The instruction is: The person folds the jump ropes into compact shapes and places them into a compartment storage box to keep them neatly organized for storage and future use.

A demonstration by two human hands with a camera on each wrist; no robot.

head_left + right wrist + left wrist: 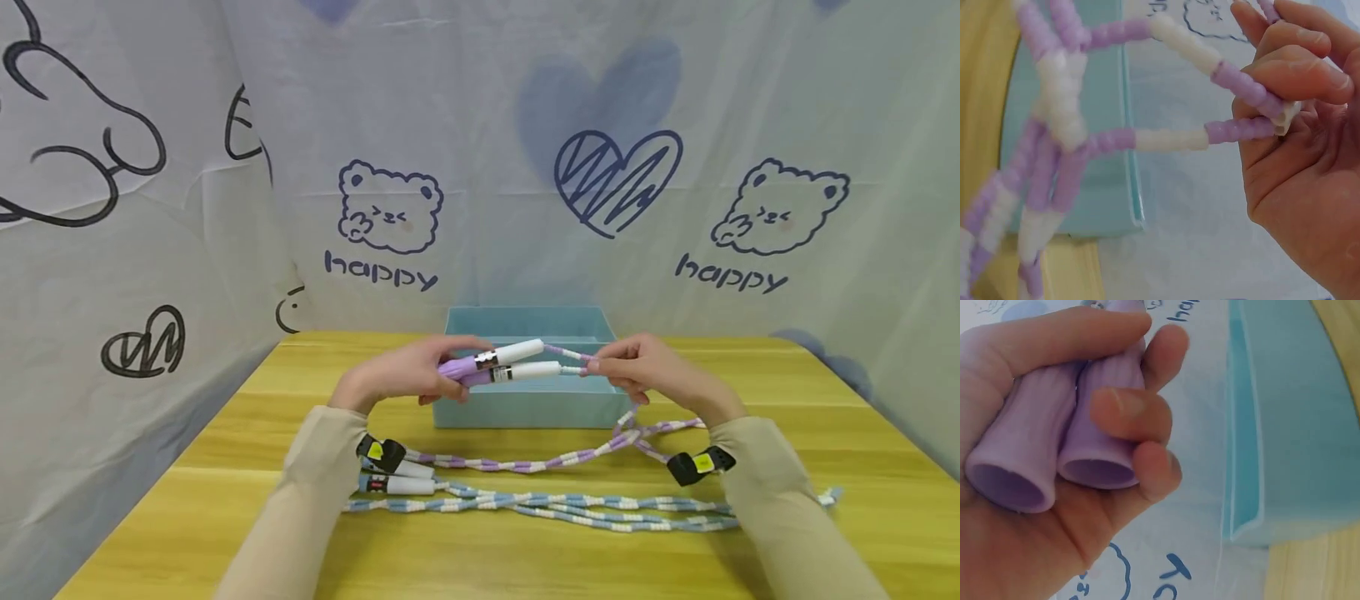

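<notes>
My left hand (405, 371) holds the two purple-and-white handles of a beaded jump rope side by side, fingers curled round the purple grips (1032, 422). Their white ends (517, 353) point right, and hollow grip ends face the left wrist camera. Just right of the handles, my right hand (652, 375) pinches the purple-and-white beaded cord (1172, 139) between thumb and fingers. The rest of this cord (517, 467) hangs down and trails on the table, looped over itself below the right hand. Both hands are raised in front of a light-blue box (525, 410).
A blue-and-white beaded jump rope (585, 501) lies folded lengthwise along the near part of the wooden table (525, 567). Its white-ended handles (408, 486) lie beside the left wrist. Behind the box hangs a printed cloth (487, 167).
</notes>
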